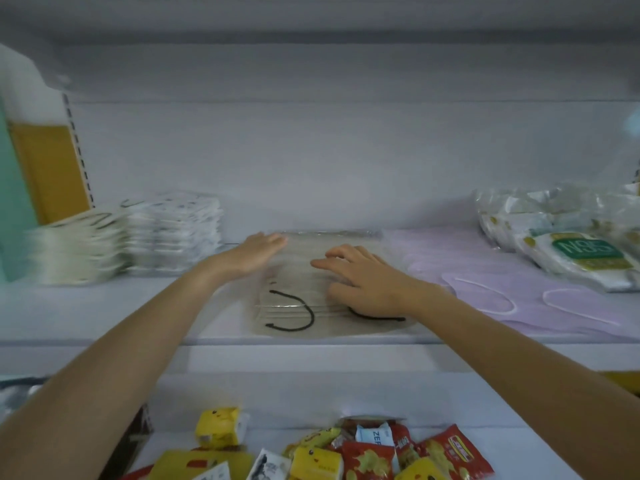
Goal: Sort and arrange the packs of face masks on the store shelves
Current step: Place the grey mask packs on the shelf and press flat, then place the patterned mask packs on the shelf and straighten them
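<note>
Head: clear pack (332,234), seemingly beige masks (300,271)

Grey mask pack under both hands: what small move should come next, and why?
Probably slide the grey mask pack a little back. Its front edge lies right at the shelf lip, and the left hand and right hand both rest on top of it, well placed to push.

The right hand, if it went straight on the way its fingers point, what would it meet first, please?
Probably the left hand, resting at the left edge of the clear mask pack; the right hand points leftward across that pack, though depth is unclear.
</note>
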The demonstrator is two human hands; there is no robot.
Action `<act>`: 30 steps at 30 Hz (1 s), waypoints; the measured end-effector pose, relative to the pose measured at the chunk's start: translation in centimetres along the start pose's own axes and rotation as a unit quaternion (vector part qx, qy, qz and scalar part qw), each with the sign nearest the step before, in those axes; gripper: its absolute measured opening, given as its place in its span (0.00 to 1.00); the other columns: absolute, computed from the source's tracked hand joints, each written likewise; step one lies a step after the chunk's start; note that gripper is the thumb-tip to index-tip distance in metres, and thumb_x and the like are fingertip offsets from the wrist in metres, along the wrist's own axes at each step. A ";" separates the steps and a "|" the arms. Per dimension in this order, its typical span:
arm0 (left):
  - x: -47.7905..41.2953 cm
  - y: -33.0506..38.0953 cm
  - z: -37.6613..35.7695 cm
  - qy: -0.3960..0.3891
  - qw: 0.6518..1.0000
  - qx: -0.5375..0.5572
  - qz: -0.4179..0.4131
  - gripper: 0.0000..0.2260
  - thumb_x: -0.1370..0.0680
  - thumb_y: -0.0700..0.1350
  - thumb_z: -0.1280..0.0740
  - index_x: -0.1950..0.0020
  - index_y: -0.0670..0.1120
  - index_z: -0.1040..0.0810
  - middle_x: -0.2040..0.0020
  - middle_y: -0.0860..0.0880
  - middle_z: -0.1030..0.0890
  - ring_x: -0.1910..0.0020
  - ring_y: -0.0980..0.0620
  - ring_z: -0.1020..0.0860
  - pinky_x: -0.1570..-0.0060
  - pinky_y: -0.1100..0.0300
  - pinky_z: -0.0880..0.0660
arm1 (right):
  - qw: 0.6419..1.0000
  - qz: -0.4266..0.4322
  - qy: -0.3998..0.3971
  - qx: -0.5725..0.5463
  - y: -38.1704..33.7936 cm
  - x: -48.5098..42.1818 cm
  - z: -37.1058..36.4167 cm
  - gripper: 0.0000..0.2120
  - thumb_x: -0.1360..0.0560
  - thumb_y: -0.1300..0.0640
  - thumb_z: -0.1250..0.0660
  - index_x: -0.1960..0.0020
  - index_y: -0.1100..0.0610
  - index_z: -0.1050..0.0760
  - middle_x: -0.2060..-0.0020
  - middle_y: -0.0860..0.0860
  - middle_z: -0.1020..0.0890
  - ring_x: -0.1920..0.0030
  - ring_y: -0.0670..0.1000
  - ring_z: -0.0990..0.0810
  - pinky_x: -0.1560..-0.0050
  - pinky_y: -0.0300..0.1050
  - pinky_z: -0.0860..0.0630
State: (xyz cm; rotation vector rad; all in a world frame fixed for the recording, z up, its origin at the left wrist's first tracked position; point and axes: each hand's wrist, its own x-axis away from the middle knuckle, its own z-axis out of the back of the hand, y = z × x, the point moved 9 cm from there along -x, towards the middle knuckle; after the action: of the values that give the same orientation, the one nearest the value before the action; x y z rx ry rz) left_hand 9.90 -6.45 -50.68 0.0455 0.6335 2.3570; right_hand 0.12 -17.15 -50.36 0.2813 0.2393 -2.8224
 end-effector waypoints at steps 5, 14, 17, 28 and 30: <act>1.6 -1.9 4.4 0.097 0.994 -0.032 0.038 0.26 0.18 0.56 0.50 0.22 0.49 0.50 0.22 0.51 0.53 0.23 0.55 0.56 0.28 0.59 0.58 | 1.000 0.006 0.002 0.000 -0.9 -2.1 0.6 0.26 0.22 0.45 0.46 0.26 0.48 0.42 0.28 0.51 0.40 0.28 0.51 0.43 0.27 0.47 0.48; 8.3 -6.8 11.6 0.201 0.946 -0.249 -0.051 0.41 0.25 0.60 0.35 0.23 0.54 0.59 0.22 0.54 0.58 0.24 0.55 0.59 0.27 0.58 0.57 | 0.996 0.049 0.023 0.074 -9.2 -10.3 1.2 0.44 0.28 0.39 0.35 0.23 0.49 0.58 0.25 0.52 0.51 0.26 0.55 0.47 0.28 0.51 0.45; 9.3 -10.8 12.2 0.186 0.922 -0.339 -0.011 0.51 0.31 0.66 0.32 0.24 0.52 0.65 0.23 0.51 0.62 0.24 0.51 0.62 0.26 0.53 0.60 | 0.991 0.037 0.053 0.114 -12.0 -13.3 0.1 0.51 0.30 0.37 0.33 0.24 0.50 0.65 0.24 0.53 0.57 0.25 0.57 0.50 0.28 0.52 0.47; 8.4 -14.9 11.8 0.285 0.851 -0.439 -0.049 0.59 0.47 0.68 0.25 0.26 0.40 0.44 0.28 0.39 0.33 0.30 0.40 0.33 0.34 0.37 0.42 | 0.954 -0.068 0.109 0.270 -15.8 -21.3 -5.1 0.59 0.33 0.31 0.35 0.27 0.57 0.73 0.25 0.59 0.63 0.27 0.60 0.46 0.28 0.56 0.47; 8.0 -15.4 12.2 0.297 0.846 -0.439 -0.053 0.59 0.51 0.68 0.25 0.29 0.38 0.40 0.32 0.40 0.28 0.33 0.40 0.29 0.37 0.35 0.39 | 0.947 -0.074 0.116 0.291 -15.8 -22.3 -5.2 0.57 0.31 0.31 0.36 0.26 0.57 0.72 0.25 0.59 0.64 0.27 0.60 0.46 0.28 0.57 0.47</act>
State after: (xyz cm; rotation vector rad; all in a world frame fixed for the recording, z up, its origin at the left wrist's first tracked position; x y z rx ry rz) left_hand 15.66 13.82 -48.08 -1.1248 -0.2398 2.3166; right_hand 17.11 4.82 -48.45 0.7498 -0.5643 -2.9391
